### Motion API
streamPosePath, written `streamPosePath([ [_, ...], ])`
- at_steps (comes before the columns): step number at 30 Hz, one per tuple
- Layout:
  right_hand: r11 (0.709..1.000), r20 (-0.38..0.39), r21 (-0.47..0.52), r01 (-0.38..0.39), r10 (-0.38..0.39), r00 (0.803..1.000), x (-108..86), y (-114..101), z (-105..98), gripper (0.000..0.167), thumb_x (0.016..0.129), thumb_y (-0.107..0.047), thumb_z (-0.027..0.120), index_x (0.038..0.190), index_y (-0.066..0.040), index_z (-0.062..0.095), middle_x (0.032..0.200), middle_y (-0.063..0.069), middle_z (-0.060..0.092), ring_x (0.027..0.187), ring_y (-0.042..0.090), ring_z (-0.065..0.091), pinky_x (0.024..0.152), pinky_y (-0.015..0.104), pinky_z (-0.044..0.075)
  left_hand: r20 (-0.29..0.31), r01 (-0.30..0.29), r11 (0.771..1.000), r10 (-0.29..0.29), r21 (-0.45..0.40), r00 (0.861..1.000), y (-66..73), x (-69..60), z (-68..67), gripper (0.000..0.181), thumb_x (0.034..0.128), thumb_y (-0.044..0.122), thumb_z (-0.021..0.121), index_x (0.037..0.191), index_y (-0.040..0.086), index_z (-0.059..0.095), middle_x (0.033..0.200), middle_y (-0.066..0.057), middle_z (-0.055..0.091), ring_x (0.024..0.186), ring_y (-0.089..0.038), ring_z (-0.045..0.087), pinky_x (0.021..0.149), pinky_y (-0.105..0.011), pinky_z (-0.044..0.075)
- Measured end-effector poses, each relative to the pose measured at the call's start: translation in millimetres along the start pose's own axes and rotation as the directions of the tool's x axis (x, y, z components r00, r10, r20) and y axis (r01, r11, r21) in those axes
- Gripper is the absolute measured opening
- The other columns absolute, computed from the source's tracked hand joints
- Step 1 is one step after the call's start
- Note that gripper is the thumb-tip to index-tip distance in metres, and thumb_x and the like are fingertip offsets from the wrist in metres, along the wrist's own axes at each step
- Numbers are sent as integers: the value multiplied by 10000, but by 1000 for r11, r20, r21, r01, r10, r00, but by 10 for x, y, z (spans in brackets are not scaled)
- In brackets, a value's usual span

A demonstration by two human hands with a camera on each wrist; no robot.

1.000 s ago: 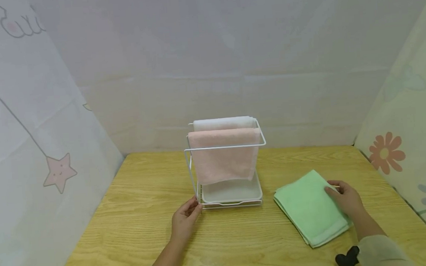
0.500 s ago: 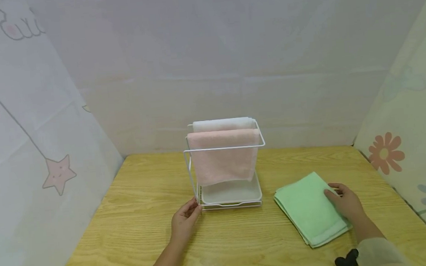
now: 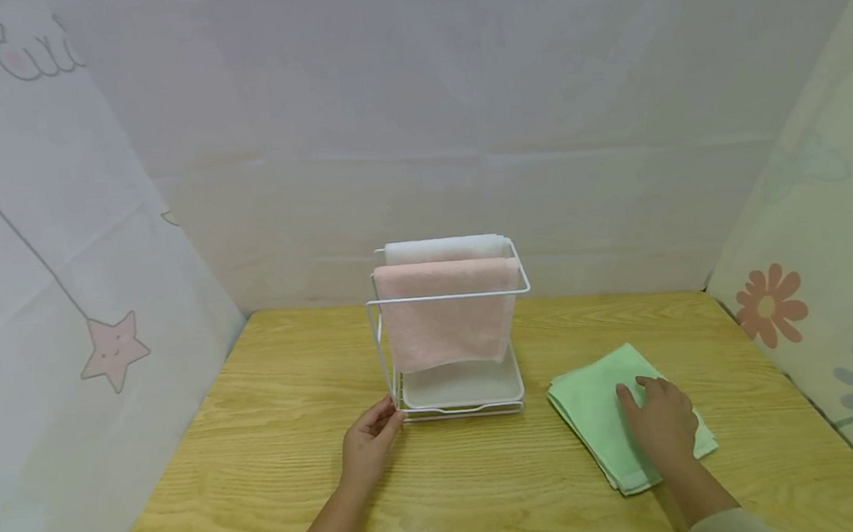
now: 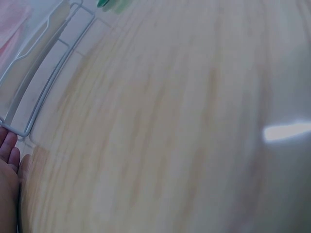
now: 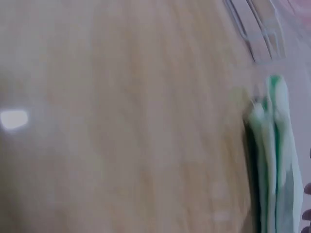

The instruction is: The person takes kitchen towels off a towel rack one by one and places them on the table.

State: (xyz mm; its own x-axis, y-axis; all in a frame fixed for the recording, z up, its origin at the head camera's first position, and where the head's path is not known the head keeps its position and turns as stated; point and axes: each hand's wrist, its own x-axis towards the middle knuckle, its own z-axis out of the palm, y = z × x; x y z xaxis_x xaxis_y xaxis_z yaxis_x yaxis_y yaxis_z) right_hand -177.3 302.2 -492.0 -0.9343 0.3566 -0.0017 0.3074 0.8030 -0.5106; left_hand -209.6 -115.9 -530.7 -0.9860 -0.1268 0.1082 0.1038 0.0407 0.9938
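Left hand (image 3: 369, 446): pinches the wire rack (image 3: 447, 297) at its near-left bottom corner.
Wire rack: right of the pinch — probably light, stiff; best held low.
Pink towel (image 3: 446, 327): above-right of the pinch, likely soft.
Green cloth (image 3: 595, 407): beneath the right hand (image 3: 660, 423) — folded, likely light, floppy; take all layers at an edge.
Right hand: thumb and fingers apart, nothing grasped; contact unclear.

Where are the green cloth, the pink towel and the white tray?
Green cloth (image 3: 598, 417): head view, its upper face.
Pink towel (image 3: 449, 323): head view, its hanging front.
White tray (image 3: 464, 385): head view, its bare floor.
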Motion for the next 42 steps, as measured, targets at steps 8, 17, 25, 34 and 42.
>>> streamPosePath([
  [8,997,151,-83,6,7,988,-132,-217,218,962,940,-749,216,1545,-3,158,1534,381,134,1396,595,64,1059,800,66,0,-5,1000,5,0,1000,-32,6,7,391,892,66,709,1249,-65,619,1142,-270,659,847,11,626,742,-116,543],
  [17,987,201,-117,107,-81,976,-104,-165,299,926,958,-707,294,1546,-5,161,1555,393,0,1404,606,-68,1060,791,-86,-17,-11,1000,11,4,1000,-17,4,9,369,888,49,707,1228,-75,631,1124,-293,661,831,24,625,737,-111,540],
  [25,937,186,-192,290,-256,949,35,41,261,851,969,-679,337,1535,-48,258,1563,352,140,1406,592,85,1073,792,47,-18,9,1000,-9,10,1000,10,6,8,370,888,52,709,1234,-56,636,1132,-273,665,835,25,621,741,-103,532],
  [34,875,244,-184,449,-402,883,152,213,83,764,972,-594,460,1517,-72,338,1562,327,212,1412,573,148,1092,763,105,-6,3,1000,-3,-3,1000,26,-7,-1,376,888,49,707,1241,-58,629,1137,-277,660,837,18,624,744,-104,533],
  [42,829,263,-221,513,-456,850,219,290,-110,661,966,-497,545,1469,-83,430,1526,333,292,1376,584,229,1060,776,179,6,0,1000,0,-4,1000,32,-8,-6,384,893,58,705,1248,-60,622,1140,-275,657,845,11,627,746,-110,538],
])
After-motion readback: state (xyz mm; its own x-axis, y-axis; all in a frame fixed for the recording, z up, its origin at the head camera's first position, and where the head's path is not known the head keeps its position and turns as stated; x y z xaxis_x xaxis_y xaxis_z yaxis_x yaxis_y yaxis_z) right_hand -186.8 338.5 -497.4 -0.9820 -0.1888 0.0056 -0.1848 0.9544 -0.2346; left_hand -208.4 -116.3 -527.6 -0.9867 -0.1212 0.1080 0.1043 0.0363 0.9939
